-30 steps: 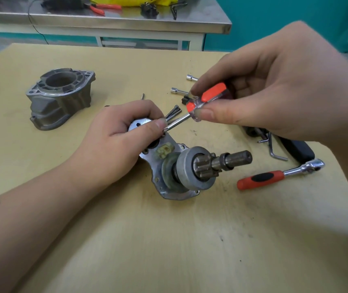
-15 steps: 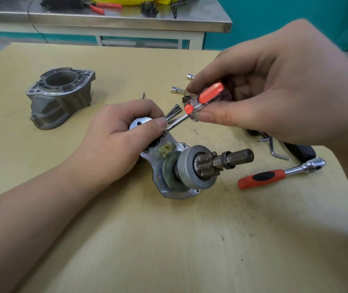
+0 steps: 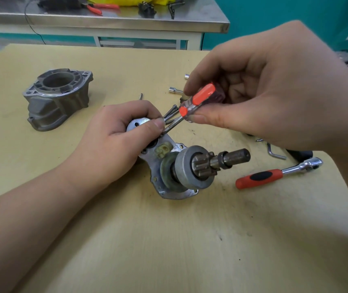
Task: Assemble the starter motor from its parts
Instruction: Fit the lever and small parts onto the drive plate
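1. On the wooden table [image 3: 169, 250], we hold the half-built motor [image 3: 181, 166] on its side, its geared shaft pointing right toward the red-handled ratchet [image 3: 274, 176].
2. Our left hand [image 3: 114, 142] wraps around the motor's rear body, thumb pressed beside the screwdriver's shaft, steadying it.
3. Our right hand [image 3: 270, 98] pinches the small orange screwdriver [image 3: 198, 100], its tip set into the motor's mounting plate just above the shaft.
4. Compared with a second ago, the orange handle has turned between our fingers while the motor has barely moved, so we judge a screw is being driven in.
5. Left of the motor and well apart, the grey housing [image 3: 58, 98] stands unfitted; loose bolts [image 3: 171, 111] lie just behind the motor.
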The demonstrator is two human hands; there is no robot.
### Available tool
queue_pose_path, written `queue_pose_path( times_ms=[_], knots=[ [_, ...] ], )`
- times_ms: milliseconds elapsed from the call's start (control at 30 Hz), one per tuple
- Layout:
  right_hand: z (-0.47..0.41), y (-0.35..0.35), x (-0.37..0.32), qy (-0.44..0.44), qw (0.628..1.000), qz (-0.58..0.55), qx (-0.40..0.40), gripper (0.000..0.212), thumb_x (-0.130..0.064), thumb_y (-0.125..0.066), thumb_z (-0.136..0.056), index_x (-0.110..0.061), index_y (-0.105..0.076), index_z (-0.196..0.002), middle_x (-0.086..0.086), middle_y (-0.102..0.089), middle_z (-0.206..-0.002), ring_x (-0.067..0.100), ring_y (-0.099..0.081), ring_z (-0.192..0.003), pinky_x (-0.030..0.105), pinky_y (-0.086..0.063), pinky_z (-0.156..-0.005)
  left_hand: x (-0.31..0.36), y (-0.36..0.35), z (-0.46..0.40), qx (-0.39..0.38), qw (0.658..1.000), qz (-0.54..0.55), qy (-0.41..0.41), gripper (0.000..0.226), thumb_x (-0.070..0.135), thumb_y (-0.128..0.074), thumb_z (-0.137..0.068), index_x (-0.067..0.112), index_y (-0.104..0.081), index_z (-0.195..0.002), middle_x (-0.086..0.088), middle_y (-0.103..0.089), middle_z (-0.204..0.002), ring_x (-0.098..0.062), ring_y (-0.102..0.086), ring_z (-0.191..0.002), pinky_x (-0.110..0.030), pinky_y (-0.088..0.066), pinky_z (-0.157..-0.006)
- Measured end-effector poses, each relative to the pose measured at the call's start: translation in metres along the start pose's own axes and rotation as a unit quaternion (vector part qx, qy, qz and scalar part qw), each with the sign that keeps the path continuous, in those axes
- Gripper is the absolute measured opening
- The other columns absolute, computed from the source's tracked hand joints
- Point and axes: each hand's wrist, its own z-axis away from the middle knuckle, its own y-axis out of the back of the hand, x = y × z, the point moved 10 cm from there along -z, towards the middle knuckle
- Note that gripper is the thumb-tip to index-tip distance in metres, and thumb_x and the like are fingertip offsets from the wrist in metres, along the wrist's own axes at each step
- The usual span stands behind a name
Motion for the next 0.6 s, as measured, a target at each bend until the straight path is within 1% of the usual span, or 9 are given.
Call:
queue_pose_path(
  times_ms=[67,200,267,400,467,533,600],
  knots=[
    [0.0,0.001,-0.002,-0.002,1.0,0.016,0.006,0.028,-0.031,-0.084,-0.084,-0.02,-0.077,-0.109,-0.01,-0.074,-0.09,0.011,-0.072,-0.077,0.028,-0.061,-0.071,0.0,0.0,0.0,0.001,1.0,0.0,0.0,0.019,0.029,-0.062,-0.092,0.016,-0.071,-0.082,0.01,-0.061,-0.068,-0.009,-0.053,-0.066,-0.022,-0.04,-0.061],
    [0.001,0.0,-0.003,-0.01,1.0,0.023,0.007,0.029,-0.03,-0.085,-0.085,-0.021,-0.078,-0.111,-0.009,-0.076,-0.094,0.011,-0.074,-0.084,0.033,-0.063,-0.078,0.0,0.0,0.0,0.002,1.0,0.0,-0.002,0.019,0.028,-0.062,-0.092,0.014,-0.071,-0.082,0.01,-0.061,-0.068,-0.009,-0.053,-0.066,-0.022,-0.04,-0.061],
    [0.0,-0.001,-0.004,-0.016,0.999,0.029,0.011,0.03,-0.033,-0.083,-0.084,-0.022,-0.078,-0.111,-0.01,-0.076,-0.094,0.01,-0.074,-0.083,0.033,-0.063,-0.078,-0.001,0.0,0.0,0.003,1.0,0.001,-0.003,0.018,0.028,-0.062,-0.092,0.015,-0.071,-0.082,0.011,-0.061,-0.067,-0.007,-0.054,-0.065,-0.019,-0.04,-0.061],
    [-0.001,-0.002,-0.008,-0.026,0.998,0.045,0.018,0.031,-0.038,-0.077,-0.084,-0.025,-0.079,-0.112,-0.013,-0.074,-0.091,0.009,-0.072,-0.081,0.033,-0.061,-0.077,0.0,0.0,-0.001,0.002,1.0,0.002,-0.005,0.018,0.026,-0.062,-0.092,0.015,-0.07,-0.08,0.01,-0.061,-0.067,-0.007,-0.054,-0.065,-0.021,-0.04,-0.061],
    [-0.001,-0.002,-0.011,-0.027,0.998,0.061,0.022,0.032,-0.039,-0.075,-0.084,-0.025,-0.079,-0.113,-0.011,-0.073,-0.091,0.01,-0.071,-0.081,0.035,-0.06,-0.078,0.0,0.0,-0.001,0.002,1.0,0.004,-0.004,0.017,0.026,-0.062,-0.091,0.015,-0.07,-0.079,0.009,-0.06,-0.068,-0.008,-0.053,-0.066,-0.022,-0.041,-0.061],
    [-0.001,-0.002,-0.013,-0.03,0.996,0.077,0.025,0.031,-0.04,-0.075,-0.086,-0.026,-0.079,-0.113,-0.009,-0.074,-0.09,0.009,-0.069,-0.08,0.036,-0.059,-0.078,-0.001,0.0,-0.001,0.004,1.0,0.005,0.0,0.018,0.026,-0.063,-0.091,0.015,-0.071,-0.08,0.006,-0.061,-0.069,-0.009,-0.054,-0.067,-0.024,-0.042,-0.061],
    [-0.001,-0.001,-0.015,-0.034,0.994,0.098,0.029,0.03,-0.042,-0.073,-0.087,-0.028,-0.079,-0.114,-0.01,-0.073,-0.09,0.005,-0.066,-0.078,0.036,-0.058,-0.08,-0.001,0.0,-0.001,0.007,1.0,0.006,0.003,0.018,0.027,-0.063,-0.09,0.015,-0.071,-0.08,0.001,-0.063,-0.07,-0.01,-0.055,-0.067,-0.025,-0.043,-0.062]
  ],
)
